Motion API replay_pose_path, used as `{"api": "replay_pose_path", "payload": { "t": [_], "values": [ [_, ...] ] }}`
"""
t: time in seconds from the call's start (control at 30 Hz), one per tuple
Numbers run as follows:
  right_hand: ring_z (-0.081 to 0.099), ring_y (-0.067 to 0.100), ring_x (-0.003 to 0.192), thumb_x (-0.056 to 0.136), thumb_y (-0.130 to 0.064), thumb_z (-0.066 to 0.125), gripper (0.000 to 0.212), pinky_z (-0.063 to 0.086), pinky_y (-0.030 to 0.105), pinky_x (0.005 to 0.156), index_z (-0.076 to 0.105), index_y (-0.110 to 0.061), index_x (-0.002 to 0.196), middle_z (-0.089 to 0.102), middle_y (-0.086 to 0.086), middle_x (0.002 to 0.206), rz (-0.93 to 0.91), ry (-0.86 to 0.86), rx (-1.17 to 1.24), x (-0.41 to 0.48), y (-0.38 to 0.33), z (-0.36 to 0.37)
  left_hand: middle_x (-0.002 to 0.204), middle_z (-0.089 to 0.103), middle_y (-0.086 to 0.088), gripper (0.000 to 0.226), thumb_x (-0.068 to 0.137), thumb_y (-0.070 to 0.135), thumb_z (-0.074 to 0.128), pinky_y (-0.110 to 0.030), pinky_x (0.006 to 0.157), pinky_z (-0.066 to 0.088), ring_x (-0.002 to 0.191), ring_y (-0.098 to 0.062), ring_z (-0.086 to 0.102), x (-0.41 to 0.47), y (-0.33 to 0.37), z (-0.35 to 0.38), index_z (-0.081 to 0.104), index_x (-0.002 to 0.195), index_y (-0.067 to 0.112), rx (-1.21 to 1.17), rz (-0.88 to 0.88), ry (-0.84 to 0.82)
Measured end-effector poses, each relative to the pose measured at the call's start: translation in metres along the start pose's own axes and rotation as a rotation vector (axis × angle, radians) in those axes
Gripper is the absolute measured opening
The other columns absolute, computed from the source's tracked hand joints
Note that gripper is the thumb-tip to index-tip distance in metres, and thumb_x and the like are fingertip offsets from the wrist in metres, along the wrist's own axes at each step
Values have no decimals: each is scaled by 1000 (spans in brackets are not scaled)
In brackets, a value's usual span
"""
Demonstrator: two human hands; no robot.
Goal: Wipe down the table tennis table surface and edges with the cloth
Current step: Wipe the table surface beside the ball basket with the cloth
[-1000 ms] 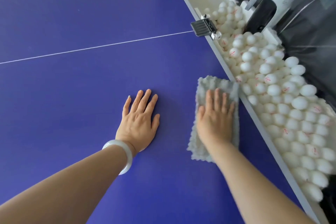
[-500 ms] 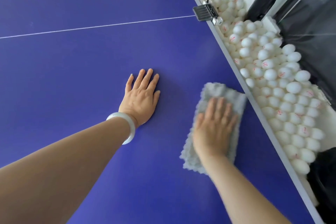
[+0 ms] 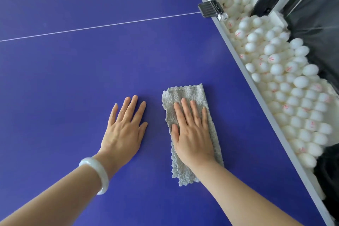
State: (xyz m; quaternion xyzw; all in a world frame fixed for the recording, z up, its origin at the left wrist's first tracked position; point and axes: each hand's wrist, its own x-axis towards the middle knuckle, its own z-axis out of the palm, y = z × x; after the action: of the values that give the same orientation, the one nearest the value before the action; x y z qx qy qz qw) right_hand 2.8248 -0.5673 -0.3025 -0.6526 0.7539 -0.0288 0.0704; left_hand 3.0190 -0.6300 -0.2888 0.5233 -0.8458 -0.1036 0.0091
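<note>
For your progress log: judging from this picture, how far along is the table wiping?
Done: nothing tells wiped table from unwiped. In hand: the right hand presses the cloth flat on it, left hand flat beside it. Left: the table's edge, apart from the cloth.

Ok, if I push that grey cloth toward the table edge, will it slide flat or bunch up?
Probably floppy: the cloth looks like soft, fluffy pile folded in layers, so its free end may wrinkle ahead of the right hand. It should slide easily, since the table looks smooth. Likely light; lifted, it would droop and unfold.
</note>
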Motion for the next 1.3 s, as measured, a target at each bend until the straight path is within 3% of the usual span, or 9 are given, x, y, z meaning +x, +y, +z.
{"api": "replay_pose_path", "payload": {
  "t": [0.23,0.43,0.6,0.67,0.8,0.9,1.03,1.17,1.3],
  "values": [
    [4,26,153,102,-37,23,60,12,55,122,18,-17,158,10,4,166,4,11,-10,-2,-3,-1,163,18,-1,59,101,41,21,-46,122,11,151,-17,12,-36,-16,10,25,155,18,-19,-50,40],
    [11,21,153,105,-38,20,55,21,51,120,23,-18,157,14,0,165,-379,-15,-70,-14,76,-7,163,18,-1,60,101,41,17,-46,121,12,151,-18,14,-37,-18,10,26,155,17,-9,-42,32],
    [19,29,151,99,-37,14,62,17,55,120,26,-14,156,20,10,163,345,60,-84,18,87,-21,162,23,-2,59,101,39,19,-44,120,12,150,-19,19,-35,-17,9,31,153,16,-12,-38,47],
    [18,34,151,101,-32,23,58,15,57,120,26,-10,155,19,14,163,409,75,-27,19,36,-16,162,23,-2,58,101,38,20,-44,120,12,150,-18,18,-36,-19,10,31,154,16,-4,-42,49],
    [15,30,152,97,-35,35,61,20,57,117,31,-14,154,19,8,164,-174,19,28,-26,-44,5,162,23,-2,57,102,36,21,-45,121,13,150,-18,18,-34,-21,11,31,154,15,6,-31,59],
    [11,20,153,100,-38,35,60,17,49,120,27,-21,156,16,-1,165,-426,-35,21,-37,4,-2,161,24,-3,57,101,35,21,-44,121,13,150,-18,19,-35,-21,11,31,153,15,15,-32,63],
    [3,19,153,104,-37,16,57,10,45,123,9,-23,158,4,-1,166,86,-31,-106,-10,114,-33,162,23,-2,59,101,38,17,-43,122,9,150,-17,15,-37,-21,11,29,154,17,10,-57,63],
    [-1,25,153,105,-37,17,60,5,49,123,-1,-20,159,-4,5,166,478,4,-57,-3,89,-32,161,24,-2,60,100,39,16,-42,122,7,150,-17,16,-34,-17,11,32,153,15,-11,-53,69],
    [0,28,153,103,-37,25,61,10,55,121,13,-16,159,4,6,166,111,29,7,-45,-9,-1,163,18,0,63,99,42,11,-41,123,5,151,-15,12,-35,-16,9,29,154,18,-23,-53,68]
  ]
}}
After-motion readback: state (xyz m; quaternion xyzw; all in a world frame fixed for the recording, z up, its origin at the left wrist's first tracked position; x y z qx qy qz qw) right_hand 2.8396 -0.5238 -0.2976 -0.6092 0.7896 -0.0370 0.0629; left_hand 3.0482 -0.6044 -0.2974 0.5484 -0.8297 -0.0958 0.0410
